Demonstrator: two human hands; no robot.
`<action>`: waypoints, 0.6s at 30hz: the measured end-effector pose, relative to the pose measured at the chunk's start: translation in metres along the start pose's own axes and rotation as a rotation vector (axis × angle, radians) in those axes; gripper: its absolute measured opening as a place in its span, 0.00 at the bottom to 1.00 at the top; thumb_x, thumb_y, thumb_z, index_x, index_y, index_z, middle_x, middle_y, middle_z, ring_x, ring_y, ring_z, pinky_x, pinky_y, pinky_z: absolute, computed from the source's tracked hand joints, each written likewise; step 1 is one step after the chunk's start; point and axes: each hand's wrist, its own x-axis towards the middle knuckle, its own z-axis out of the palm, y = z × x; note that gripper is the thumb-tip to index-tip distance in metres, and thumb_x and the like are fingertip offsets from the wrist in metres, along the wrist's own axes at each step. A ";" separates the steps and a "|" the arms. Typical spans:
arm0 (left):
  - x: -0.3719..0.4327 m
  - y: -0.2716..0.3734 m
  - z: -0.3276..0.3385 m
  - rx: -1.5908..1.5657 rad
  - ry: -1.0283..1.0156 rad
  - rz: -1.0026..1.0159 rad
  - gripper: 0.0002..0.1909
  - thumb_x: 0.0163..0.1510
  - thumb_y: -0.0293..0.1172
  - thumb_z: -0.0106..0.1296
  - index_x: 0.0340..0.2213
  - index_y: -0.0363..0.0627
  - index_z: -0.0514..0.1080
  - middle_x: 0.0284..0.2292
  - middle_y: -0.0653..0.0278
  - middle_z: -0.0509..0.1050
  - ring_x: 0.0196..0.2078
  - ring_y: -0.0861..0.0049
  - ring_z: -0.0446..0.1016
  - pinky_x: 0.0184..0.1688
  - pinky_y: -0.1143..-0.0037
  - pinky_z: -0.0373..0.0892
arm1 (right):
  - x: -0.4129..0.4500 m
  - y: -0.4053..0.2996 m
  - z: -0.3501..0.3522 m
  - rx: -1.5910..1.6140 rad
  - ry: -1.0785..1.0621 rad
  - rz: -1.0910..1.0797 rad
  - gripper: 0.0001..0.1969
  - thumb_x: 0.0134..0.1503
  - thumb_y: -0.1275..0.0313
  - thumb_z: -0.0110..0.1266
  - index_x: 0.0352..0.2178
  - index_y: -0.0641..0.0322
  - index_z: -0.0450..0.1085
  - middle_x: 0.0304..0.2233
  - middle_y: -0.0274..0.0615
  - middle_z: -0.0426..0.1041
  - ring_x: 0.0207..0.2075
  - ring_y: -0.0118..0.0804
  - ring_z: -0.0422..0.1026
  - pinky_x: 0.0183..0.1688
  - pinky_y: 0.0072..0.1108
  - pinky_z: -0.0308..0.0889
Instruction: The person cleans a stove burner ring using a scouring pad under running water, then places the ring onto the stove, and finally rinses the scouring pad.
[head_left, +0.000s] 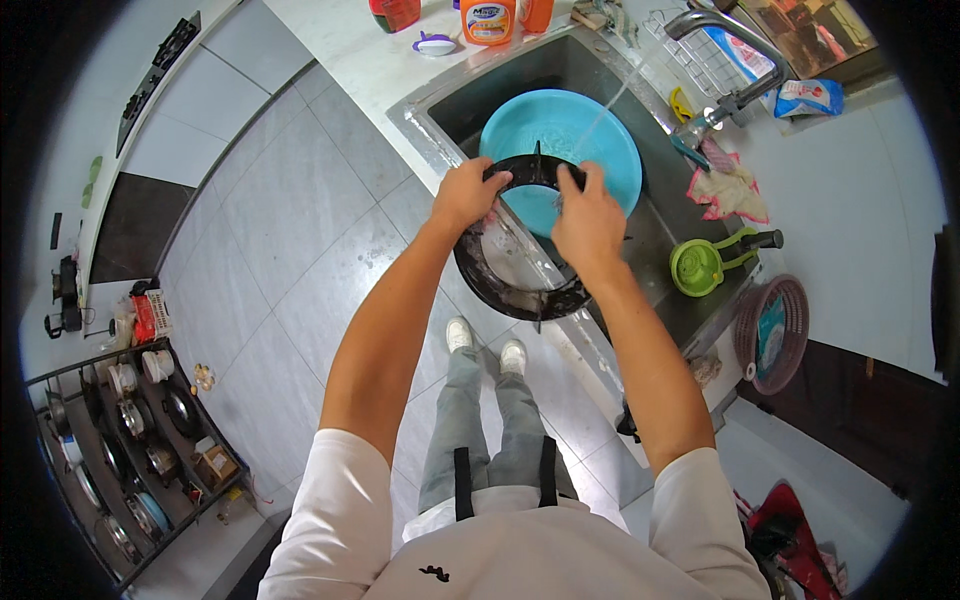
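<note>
A round black stove pan support (487, 289) with small prongs is tilted over the front edge of a stainless steel sink (679, 319). Its surface looks wet, with pale suds along the lower part. My left hand (463, 196) grips its upper left rim, thumb on top. On the upper right rim, my right hand (592, 217) has its fingers closed around the ring. A bit of greyish material shows below the right fingers, too small to identify. Behind the ring, a light blue plastic basin (624, 154) sits in the sink. Water from the metal faucet (750, 94) runs into it.
A green strainer (697, 268) stands at the sink's right side, near a pink-edged cloth (727, 191). Orange cleaner bottles (487, 21) and a white-and-purple brush (435, 45) are on the counter. A woven plastic basket (787, 330) is at right, a cookware rack (135, 450) at left.
</note>
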 end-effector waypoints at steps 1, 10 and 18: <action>-0.008 0.001 0.004 -0.112 0.015 -0.011 0.12 0.59 0.35 0.53 0.32 0.35 0.71 0.16 0.59 0.72 0.14 0.76 0.73 0.17 0.73 0.70 | 0.000 -0.002 0.004 0.004 -0.003 0.004 0.34 0.41 0.72 0.63 0.54 0.59 0.66 0.48 0.49 0.66 0.42 0.52 0.74 0.43 0.36 0.70; -0.036 0.008 0.011 -0.162 0.108 0.002 0.13 0.61 0.36 0.51 0.31 0.36 0.67 0.14 0.59 0.70 0.13 0.73 0.71 0.15 0.72 0.67 | -0.010 -0.008 0.020 0.057 -0.370 -0.270 0.49 0.39 0.73 0.63 0.65 0.55 0.49 0.44 0.51 0.65 0.35 0.48 0.75 0.33 0.33 0.72; -0.049 0.011 0.019 -0.270 0.200 -0.024 0.15 0.61 0.35 0.51 0.28 0.35 0.65 0.13 0.60 0.69 0.11 0.72 0.70 0.15 0.71 0.66 | -0.011 -0.020 0.005 0.036 -0.366 -0.109 0.49 0.39 0.74 0.62 0.64 0.45 0.51 0.43 0.48 0.67 0.36 0.48 0.74 0.35 0.34 0.72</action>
